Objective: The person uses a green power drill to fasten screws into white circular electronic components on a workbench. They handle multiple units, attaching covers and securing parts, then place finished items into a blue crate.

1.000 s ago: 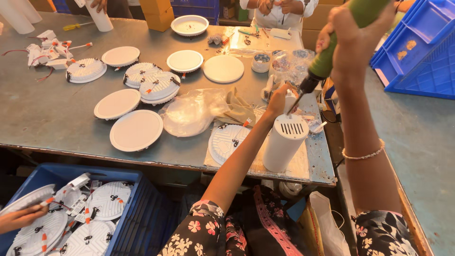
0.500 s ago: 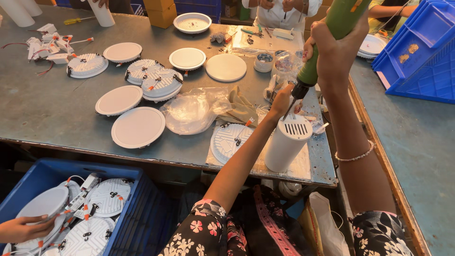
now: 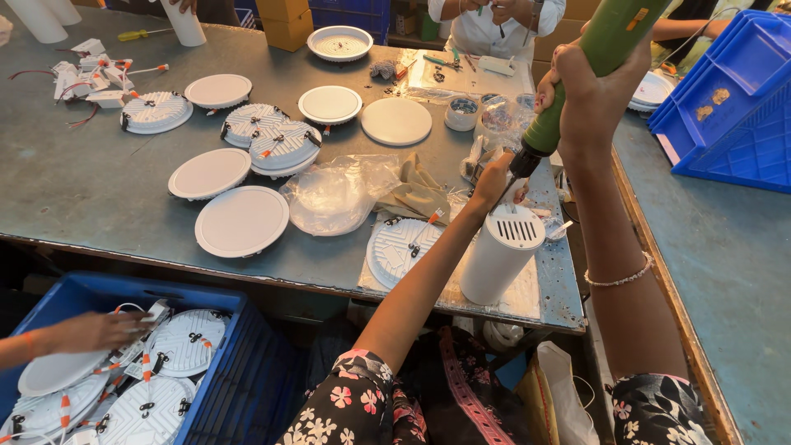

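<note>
The white cylinder lamp [image 3: 501,255] stands upright near the counter [image 3: 99,198] edge, directly under both hands, its slotted vent cap facing up. It looks like a rigid, thin-walled housing, probably light for its bulk and smooth-sided, so likely to tip or spin under a push from above; the safest hold would be around the upper wall or rim, not the vents. The left hand [image 3: 494,181] is curled at the cap's far rim, fingers pinching something small at the driver tip, though what exactly is too small to tell. The right hand [image 3: 589,91] is closed tight around the green driver [image 3: 589,62], held steeply with its dark nose pointing down at the cap. The driver seems heavier and grippy, best held mid-body as it is

Just left of the left hand lies a ribbed round light [image 3: 404,247] back-up, then a crumpled clear bag [image 3: 334,194] and flat white discs [image 3: 241,220]. Below and far left, another person's hand [image 3: 95,330] reaches into a blue crate [image 3: 222,387] of similar lights
</note>
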